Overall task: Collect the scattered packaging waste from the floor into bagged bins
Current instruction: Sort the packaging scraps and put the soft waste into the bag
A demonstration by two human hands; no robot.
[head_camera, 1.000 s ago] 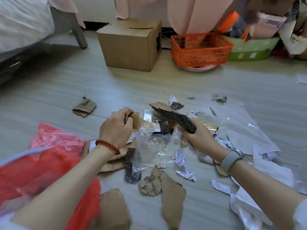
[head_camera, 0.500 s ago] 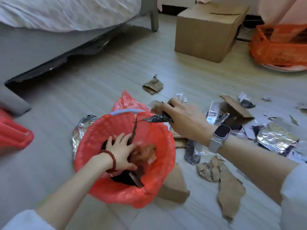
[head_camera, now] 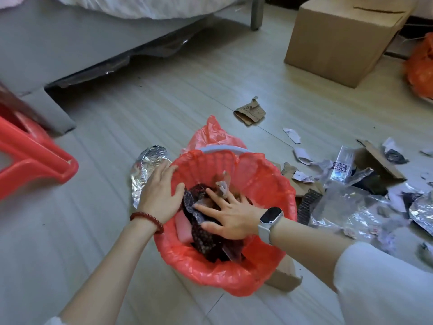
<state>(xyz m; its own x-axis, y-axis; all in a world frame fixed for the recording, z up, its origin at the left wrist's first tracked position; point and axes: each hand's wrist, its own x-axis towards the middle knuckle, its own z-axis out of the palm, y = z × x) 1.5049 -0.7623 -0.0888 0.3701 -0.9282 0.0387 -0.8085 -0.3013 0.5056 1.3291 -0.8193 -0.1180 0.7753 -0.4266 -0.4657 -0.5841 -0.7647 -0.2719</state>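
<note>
A bin lined with a red plastic bag (head_camera: 264, 174) stands on the floor in front of me. Dark patterned wrapping (head_camera: 203, 238) and other scraps lie inside it. My right hand (head_camera: 227, 214) is inside the bin, fingers spread flat, pressing down on the waste. My left hand (head_camera: 161, 193) rests on the bin's left rim with its thumb over the edge, fingers straight. Scattered packaging waste (head_camera: 351, 195) of foil, clear plastic, paper and torn cardboard covers the floor to the right of the bin.
A crumpled foil sheet (head_camera: 145, 167) lies left of the bin. A torn cardboard piece (head_camera: 250, 111) lies beyond it and a closed cardboard box (head_camera: 339, 36) stands at back right. A red plastic stool (head_camera: 30, 153) is at left, a bed (head_camera: 70, 31) behind.
My right hand has dropped the dark strip into the bin and now presses the waste down. My left hand has come out of the bin onto its left rim.
</note>
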